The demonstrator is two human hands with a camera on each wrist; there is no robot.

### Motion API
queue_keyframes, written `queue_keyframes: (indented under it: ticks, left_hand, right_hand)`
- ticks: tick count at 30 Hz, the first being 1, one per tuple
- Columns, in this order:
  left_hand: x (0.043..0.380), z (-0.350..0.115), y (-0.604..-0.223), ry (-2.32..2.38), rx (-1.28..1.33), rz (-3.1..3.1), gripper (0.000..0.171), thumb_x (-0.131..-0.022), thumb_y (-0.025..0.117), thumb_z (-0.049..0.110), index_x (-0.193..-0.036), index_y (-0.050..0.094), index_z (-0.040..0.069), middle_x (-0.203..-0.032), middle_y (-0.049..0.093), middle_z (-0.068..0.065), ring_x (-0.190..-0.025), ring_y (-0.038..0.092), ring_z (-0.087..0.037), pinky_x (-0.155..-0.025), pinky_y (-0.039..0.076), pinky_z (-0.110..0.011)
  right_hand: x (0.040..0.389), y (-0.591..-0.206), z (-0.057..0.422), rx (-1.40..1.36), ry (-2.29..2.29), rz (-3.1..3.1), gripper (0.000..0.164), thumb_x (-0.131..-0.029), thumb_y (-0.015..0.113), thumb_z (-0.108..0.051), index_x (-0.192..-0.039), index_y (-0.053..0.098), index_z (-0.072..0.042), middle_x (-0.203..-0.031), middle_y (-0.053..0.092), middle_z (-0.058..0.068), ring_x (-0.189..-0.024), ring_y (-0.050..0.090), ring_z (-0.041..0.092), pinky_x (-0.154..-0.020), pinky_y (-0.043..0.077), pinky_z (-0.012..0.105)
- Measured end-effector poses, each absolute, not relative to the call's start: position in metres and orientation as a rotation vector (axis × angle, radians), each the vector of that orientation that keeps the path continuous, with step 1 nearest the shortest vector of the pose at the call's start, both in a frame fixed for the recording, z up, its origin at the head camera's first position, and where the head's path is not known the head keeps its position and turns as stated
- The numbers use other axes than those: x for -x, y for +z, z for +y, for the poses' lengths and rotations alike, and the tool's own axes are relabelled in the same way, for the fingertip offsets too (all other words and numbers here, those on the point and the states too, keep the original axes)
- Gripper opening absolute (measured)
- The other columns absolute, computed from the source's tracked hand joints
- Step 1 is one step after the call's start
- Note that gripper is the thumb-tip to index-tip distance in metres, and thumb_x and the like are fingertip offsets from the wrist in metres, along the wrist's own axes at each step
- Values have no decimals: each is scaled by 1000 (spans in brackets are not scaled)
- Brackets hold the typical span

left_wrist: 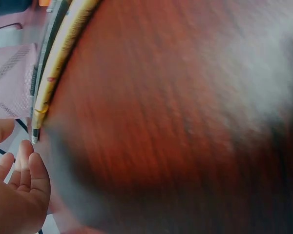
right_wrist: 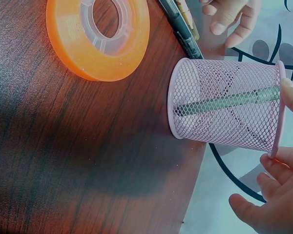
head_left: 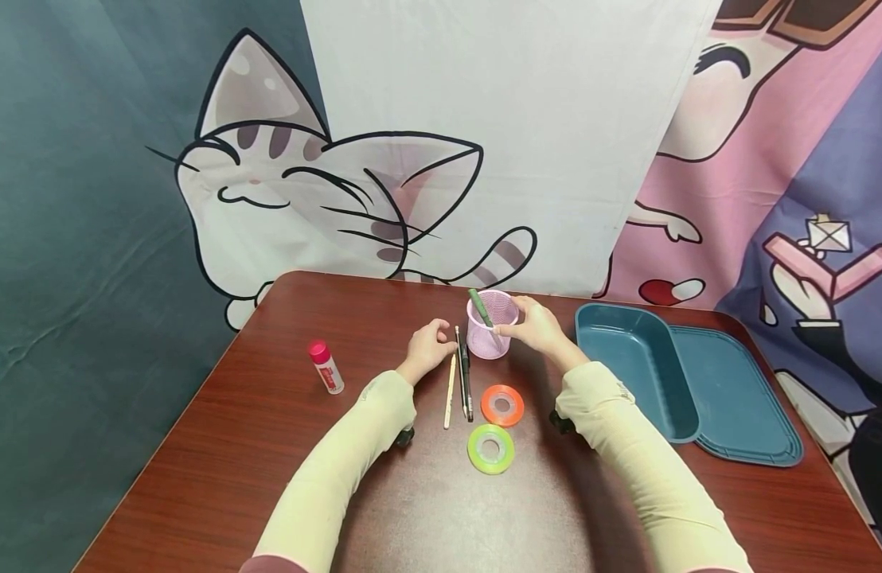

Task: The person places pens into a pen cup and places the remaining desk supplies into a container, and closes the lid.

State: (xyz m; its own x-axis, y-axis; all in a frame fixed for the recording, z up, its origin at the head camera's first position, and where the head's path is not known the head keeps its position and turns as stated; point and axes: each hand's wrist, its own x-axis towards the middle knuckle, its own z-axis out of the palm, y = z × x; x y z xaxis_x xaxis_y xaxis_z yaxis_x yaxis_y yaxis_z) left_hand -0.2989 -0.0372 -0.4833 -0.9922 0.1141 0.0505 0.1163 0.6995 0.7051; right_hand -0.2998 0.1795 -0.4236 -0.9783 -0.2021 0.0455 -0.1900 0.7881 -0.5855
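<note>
My right hand grips the rim of a pink mesh pen holder, thumb on one side and fingers on the other. A green pen leans inside it, its upper end above the rim in the head view. My left hand is just left of the holder, fingers loosely bent and holding nothing. Close to its fingertips lies the end of a yellow pencil. Beside that pencil are a black pen and another slim dark one, partly overlapped in view.
An orange tape roll and a green tape roll lie nearer me. At left stands a glue stick with a pink cap. A teal box and its lid lie at right. A cat-printed cloth hangs behind the table.
</note>
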Motion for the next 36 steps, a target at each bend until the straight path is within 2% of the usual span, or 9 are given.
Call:
queue_keyframes:
  ticks: [6,17,25,29,36]
  left_hand:
    - [295,-38,-486,-1109,293,-2946,41,-74,68,22,-111,55,9,-86,63,-6,-81,57,-22,-74,43,-34]
    - [291,-37,-489,-1040,389,-2975,34,-73,69,21,-103,59,8,-82,59,-5,-74,52,-17,-68,41,-29]
    - [298,-39,-496,-1126,411,-2978,24,-70,70,19,-90,62,9,-74,59,-1,-71,54,-15,-66,43,-29]
    - [306,-40,-509,-1108,445,-2954,21,-69,70,24,-83,61,12,-65,54,3,-61,50,-12,-59,41,-26]
    - [293,-35,-494,-948,388,-2986,18,-70,68,16,-84,63,7,-70,61,-2,-66,55,-15,-64,44,-28]
  right_hand:
    - [299,-423,180,322,-963,2953,73,-70,70,-39,-127,44,-2,-129,45,16,-119,42,31,-98,32,46]
    - [300,-424,180,293,-963,2939,76,-70,70,-40,-130,41,-3,-131,44,16,-120,40,31,-99,32,47]
    - [300,-424,181,323,-940,2960,77,-70,69,-41,-130,41,0,-131,43,18,-121,40,32,-99,31,47]
    - [300,-424,180,319,-944,2960,77,-70,69,-41,-130,41,0,-131,43,17,-121,40,32,-99,31,46]
    - [299,-423,179,315,-947,2948,78,-71,69,-40,-130,39,1,-133,41,17,-123,38,31,-100,29,45]
